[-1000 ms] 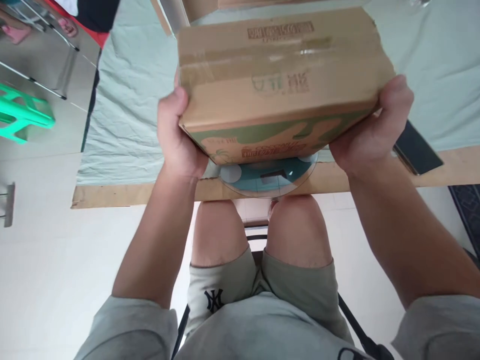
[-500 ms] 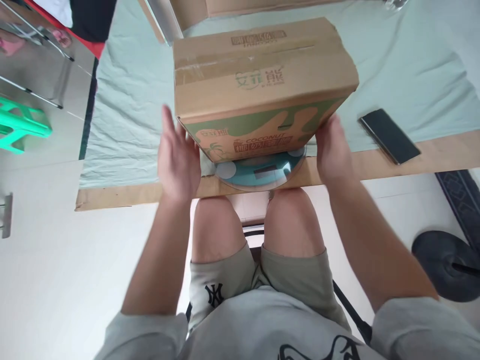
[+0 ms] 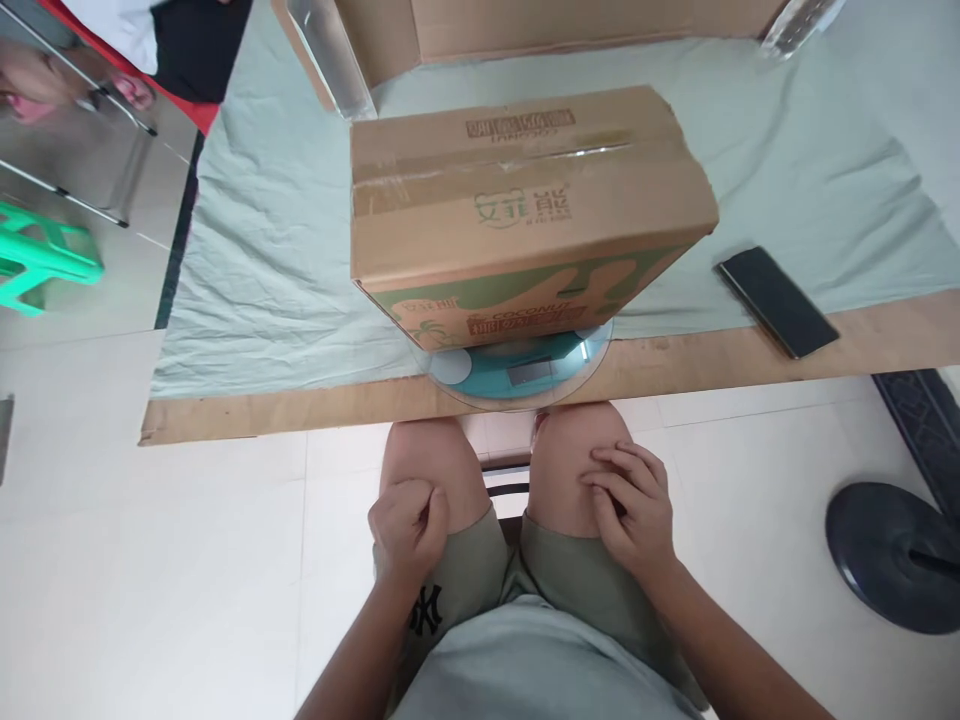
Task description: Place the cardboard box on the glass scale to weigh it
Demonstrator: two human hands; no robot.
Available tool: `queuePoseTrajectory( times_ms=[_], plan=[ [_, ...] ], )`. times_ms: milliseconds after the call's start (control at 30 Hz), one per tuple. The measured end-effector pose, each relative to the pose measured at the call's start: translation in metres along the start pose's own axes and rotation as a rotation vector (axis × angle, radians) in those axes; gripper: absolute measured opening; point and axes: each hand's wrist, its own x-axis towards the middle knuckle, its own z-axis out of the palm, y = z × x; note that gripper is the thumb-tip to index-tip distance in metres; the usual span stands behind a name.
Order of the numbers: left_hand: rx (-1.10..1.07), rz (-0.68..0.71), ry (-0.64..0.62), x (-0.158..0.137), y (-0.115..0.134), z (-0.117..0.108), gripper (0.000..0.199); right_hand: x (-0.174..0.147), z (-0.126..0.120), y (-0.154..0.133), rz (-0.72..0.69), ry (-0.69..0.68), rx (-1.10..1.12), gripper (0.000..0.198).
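Note:
A brown cardboard box (image 3: 525, 200) with green print and the word COCONUT stands on a round glass scale (image 3: 532, 372) at the table's near edge. Brown tape runs along its closed top. Part of the scale is hidden under the box. My left hand (image 3: 409, 525) rests on my left thigh, fingers curled into a loose fist, holding nothing. On my right thigh lies my right hand (image 3: 634, 505), its fingers apart and slightly bent, also holding nothing. Both hands are below the table edge, apart from the box.
A black phone (image 3: 778, 302) lies right of the box on the pale green cloth (image 3: 262, 300). Behind stands a larger cardboard piece (image 3: 585, 30) with clear plastic-wrapped parts at its sides. A green stool (image 3: 45, 255) and another person's legs (image 3: 52, 80) are at left; a black round base (image 3: 892, 555) is at right.
Both hands have left the sides of the box and come down onto my thighs. The box stays on the scale; the whole view has shifted slightly.

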Motion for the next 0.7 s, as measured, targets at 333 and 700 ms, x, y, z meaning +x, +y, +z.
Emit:
queuePoseTrajectory(
  times_ms=[333,700],
  plan=[
    [0.055,0.055,0.001,-0.003,-0.002,-0.001,0.043,-0.007,-0.002,0.001,0.047,-0.026,0.079,0.026],
    [-0.164,-0.149,0.058,0.026,-0.015,-0.026,0.034,0.017,-0.021,0.011,-0.069,-0.063,0.068,0.046]
  ],
)
